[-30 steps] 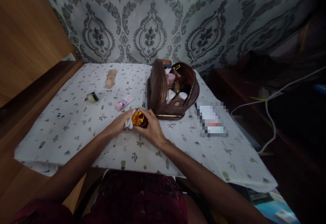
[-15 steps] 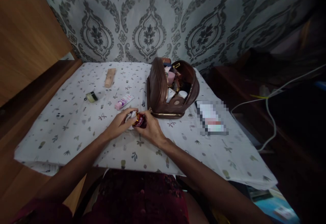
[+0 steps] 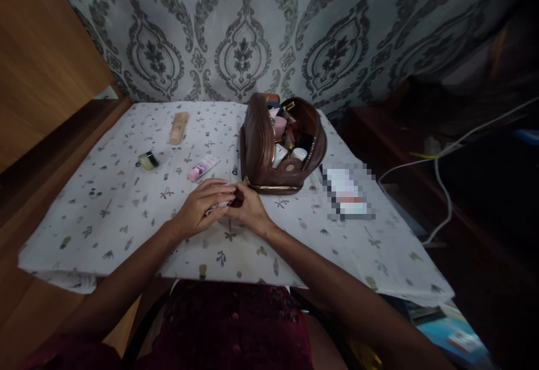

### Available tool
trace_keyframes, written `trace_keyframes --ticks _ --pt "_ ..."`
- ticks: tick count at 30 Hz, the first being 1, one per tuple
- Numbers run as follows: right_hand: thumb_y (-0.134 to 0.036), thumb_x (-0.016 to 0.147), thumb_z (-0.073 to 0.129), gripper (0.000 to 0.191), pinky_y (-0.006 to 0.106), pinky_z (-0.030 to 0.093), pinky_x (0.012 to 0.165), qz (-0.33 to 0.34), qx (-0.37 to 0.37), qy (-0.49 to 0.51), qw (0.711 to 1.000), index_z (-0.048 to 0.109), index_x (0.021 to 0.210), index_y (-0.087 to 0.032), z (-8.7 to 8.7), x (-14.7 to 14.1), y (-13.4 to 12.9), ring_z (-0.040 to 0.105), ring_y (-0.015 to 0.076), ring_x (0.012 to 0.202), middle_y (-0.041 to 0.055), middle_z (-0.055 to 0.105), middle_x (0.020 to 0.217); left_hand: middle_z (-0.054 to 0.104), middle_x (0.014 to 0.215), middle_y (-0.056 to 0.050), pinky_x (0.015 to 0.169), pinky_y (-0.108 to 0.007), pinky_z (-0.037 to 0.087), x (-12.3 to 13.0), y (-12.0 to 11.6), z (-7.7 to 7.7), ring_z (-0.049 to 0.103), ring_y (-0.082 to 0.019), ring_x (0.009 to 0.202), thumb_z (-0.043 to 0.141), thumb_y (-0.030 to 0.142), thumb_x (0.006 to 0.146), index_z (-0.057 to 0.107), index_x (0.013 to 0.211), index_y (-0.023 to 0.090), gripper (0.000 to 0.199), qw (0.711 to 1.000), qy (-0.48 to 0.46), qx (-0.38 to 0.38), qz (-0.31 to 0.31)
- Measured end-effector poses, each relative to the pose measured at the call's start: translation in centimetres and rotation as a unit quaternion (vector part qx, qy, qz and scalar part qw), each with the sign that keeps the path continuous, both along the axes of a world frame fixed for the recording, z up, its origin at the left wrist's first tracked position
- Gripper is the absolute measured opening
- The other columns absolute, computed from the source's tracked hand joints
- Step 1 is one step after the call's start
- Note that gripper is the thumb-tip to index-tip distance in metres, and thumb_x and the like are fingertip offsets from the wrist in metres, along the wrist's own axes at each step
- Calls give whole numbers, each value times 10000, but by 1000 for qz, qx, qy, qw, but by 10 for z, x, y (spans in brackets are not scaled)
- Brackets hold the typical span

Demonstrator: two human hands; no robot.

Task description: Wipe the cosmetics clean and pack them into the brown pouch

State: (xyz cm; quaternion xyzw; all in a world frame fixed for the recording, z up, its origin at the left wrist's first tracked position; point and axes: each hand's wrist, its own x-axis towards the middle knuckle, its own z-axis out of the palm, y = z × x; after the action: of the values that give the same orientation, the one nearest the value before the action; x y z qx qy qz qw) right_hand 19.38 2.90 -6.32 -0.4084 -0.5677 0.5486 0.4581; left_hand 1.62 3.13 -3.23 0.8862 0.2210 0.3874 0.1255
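Note:
Close to the front of the brown bag, both my hands hold a small dark red container (image 3: pixel 238 198) with a white part at its left. My left hand (image 3: pixel 196 210) is closed over the white end, its fingers covering most of it. Gripping the red end is my right hand (image 3: pixel 252 208), thumb and fingers curled round it. Much of the container is hidden, so its exact kind is unclear. Just beyond my left hand lies a pink and white tube (image 3: pixel 204 168). The open brown toiletry bag (image 3: pixel 265 168) stands beyond my right hand, filled with cosmetics.
A beige tube (image 3: pixel 179 128) and a small pale green jar with a dark lid (image 3: pixel 148 160) lie at the left on the patterned tablecloth (image 3: pixel 138 218). A blurred phone (image 3: pixel 347 190) lies right of the bag. White cables (image 3: pixel 446 201) hang past the table's right edge.
My left hand's fingers have moved over the top of the container, covering its white part and lettering. My right hand keeps its grip. The view has shifted slightly.

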Motion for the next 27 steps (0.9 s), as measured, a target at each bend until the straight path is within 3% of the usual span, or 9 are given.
trace_keyframes --ticks 5,11,19,27 --pt "-211 519 765 401 270 476 738 16 -75 98 992 577 873 -216 1 0 4 598 147 784 -39 627 821 717 1202 -94 1009 -501 499 0 -2 1 558 -252 1246 440 156 987 631 1289 231 365 1000 -7 28 4" --pt "-300 557 868 458 287 496 758 4 -77 144 987 599 920 -225 2 -1 2 604 151 794 -28 645 846 640 1295 -126 1033 -484 466 1 -2 1 564 -242 1215 409 186 1008 502 1432 222 436 997 -10 12 82" --pt "-360 570 911 551 333 512 899 34 -24 137 990 578 993 -241 3 1 2 636 171 930 -6 668 989 603 1247 -110 1021 -407 466 2 -3 -3 559 -219 1180 387 293 1033 560 1371 226 386 987 -47 -99 114" --pt "-368 640 877 584 370 512 905 39 68 38 996 575 1126 -248 -5 0 -4 615 216 1003 33 626 1060 621 937 -67 842 -335 487 3 -3 0 595 -194 904 384 342 1017 670 1177 155 377 965 -57 -172 189"
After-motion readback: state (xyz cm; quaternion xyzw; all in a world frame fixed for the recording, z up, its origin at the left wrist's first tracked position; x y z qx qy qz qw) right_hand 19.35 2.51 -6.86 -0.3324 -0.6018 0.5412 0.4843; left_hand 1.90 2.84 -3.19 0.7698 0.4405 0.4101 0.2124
